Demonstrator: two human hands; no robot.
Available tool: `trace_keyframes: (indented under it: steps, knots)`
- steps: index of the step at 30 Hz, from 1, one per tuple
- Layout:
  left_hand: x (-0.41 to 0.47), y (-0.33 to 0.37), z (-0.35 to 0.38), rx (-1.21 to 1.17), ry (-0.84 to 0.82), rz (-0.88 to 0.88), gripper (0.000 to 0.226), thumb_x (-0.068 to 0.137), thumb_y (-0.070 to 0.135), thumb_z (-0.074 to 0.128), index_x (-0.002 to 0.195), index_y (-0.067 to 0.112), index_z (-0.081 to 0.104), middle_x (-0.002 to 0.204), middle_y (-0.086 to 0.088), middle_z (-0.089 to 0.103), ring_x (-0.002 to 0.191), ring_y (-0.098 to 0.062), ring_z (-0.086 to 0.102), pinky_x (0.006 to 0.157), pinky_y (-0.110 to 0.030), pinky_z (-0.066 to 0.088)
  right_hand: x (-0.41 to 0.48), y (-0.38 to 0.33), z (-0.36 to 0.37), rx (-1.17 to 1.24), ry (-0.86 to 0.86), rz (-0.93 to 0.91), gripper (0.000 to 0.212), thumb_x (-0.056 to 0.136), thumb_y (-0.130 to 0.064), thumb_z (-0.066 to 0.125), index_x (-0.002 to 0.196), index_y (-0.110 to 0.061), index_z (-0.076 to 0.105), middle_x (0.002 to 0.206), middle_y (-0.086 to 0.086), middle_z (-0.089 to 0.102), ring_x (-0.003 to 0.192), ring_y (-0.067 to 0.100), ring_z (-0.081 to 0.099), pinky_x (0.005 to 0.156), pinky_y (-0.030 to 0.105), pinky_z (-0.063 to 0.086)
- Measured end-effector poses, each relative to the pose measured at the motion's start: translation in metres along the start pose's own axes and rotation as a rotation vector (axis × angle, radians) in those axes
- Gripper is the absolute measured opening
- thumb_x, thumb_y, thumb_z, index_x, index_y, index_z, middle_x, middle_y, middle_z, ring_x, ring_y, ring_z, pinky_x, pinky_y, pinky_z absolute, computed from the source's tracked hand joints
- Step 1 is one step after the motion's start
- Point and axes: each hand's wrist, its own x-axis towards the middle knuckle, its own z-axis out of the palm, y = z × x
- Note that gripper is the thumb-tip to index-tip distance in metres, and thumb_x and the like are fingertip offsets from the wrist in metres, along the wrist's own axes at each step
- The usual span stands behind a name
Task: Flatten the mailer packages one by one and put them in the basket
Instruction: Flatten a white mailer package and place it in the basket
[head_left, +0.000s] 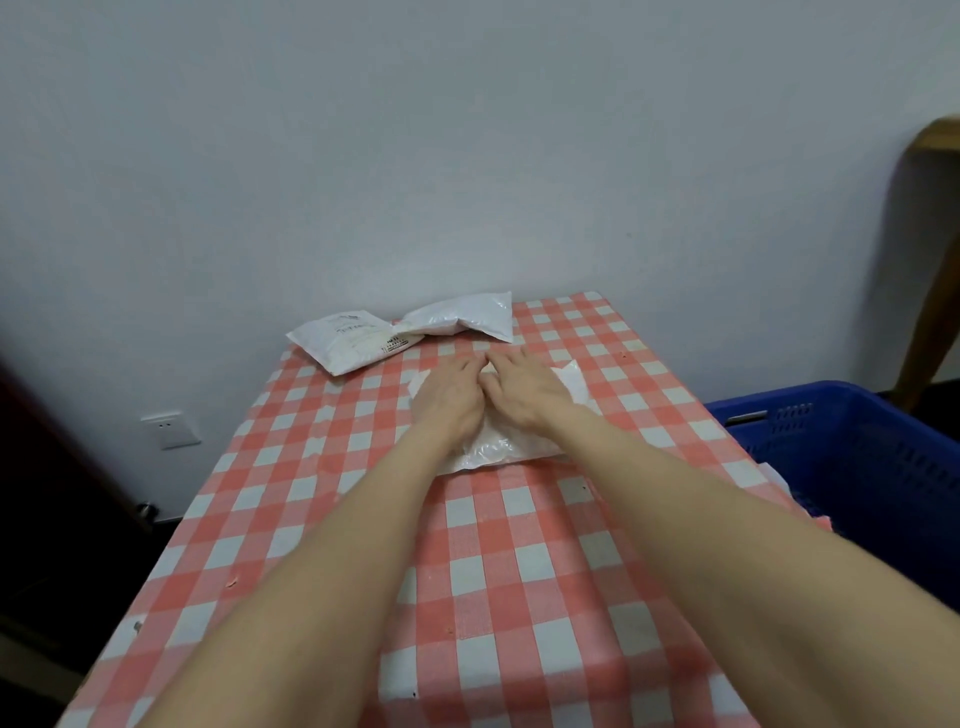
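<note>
A white mailer package (498, 444) lies on the red-and-white checked table (519, 571), past its middle. My left hand (449, 397) and my right hand (524, 384) lie side by side on top of it, palms down with fingers straight, pressing it. The hands hide most of the package. Two more white mailers sit at the table's far edge against the wall: one with a printed label (350, 340) on the left, and a puffy plain one (460, 319) to its right. The blue plastic basket (852, 447) stands beside the table on the right.
A white wall rises right behind the table, with a wall socket (169, 428) low on the left. A wooden furniture leg (930, 280) stands at the far right behind the basket. Something white lies at the basket's near left edge (776, 475).
</note>
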Motion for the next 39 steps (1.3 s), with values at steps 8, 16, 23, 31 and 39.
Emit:
trace_keyframes:
  steps: [8,16,23,31,39]
  knots:
    - [-0.009,-0.01,0.017,0.107,-0.212,-0.062,0.049,0.103,0.039,0.011,0.152,0.034,0.01,0.161,0.002,0.007,0.148,-0.024,0.001,0.12,-0.045,0.004,-0.008,0.014,0.015,-0.144,-0.137,0.131,0.062,0.098,-0.057,0.009,0.154,-0.03,0.011,0.162,0.002,0.006,0.148,0.031,-0.008,0.118,0.054,-0.002]
    - [-0.008,-0.01,0.02,0.096,-0.235,-0.079,0.05,0.103,0.04,0.009,0.152,0.034,0.007,0.161,0.001,0.005,0.148,-0.023,-0.001,0.12,-0.046,0.002,-0.007,0.017,0.018,-0.131,-0.143,0.159,0.063,0.097,-0.061,0.009,0.154,-0.032,0.01,0.161,0.009,0.006,0.149,0.03,-0.003,0.119,0.053,-0.001]
    - [-0.009,-0.008,0.02,0.069,-0.242,-0.1,0.049,0.103,0.039,0.01,0.152,0.034,0.009,0.16,0.0,0.008,0.148,-0.023,0.0,0.12,-0.046,0.002,-0.007,0.019,0.016,-0.084,-0.138,0.209,0.074,0.092,-0.069,0.011,0.153,-0.029,0.014,0.157,0.017,0.019,0.147,0.03,0.01,0.118,0.049,0.004]
    - [-0.01,-0.008,0.022,0.066,-0.223,-0.12,0.049,0.102,0.036,0.013,0.152,0.034,0.013,0.16,0.0,0.011,0.148,-0.02,0.003,0.119,-0.048,0.004,-0.005,0.017,0.023,-0.122,-0.09,0.321,0.088,0.083,-0.079,0.008,0.154,-0.027,0.013,0.158,0.022,0.01,0.147,0.036,-0.001,0.118,0.051,-0.001]
    - [-0.014,-0.007,0.023,0.068,-0.2,-0.137,0.049,0.102,0.037,0.013,0.151,0.033,0.014,0.16,-0.001,0.012,0.148,-0.021,0.004,0.119,-0.048,0.005,-0.006,0.019,0.021,-0.082,-0.11,0.328,0.092,0.08,-0.083,0.01,0.154,-0.028,0.01,0.16,0.017,0.006,0.148,0.032,-0.004,0.118,0.05,-0.003]
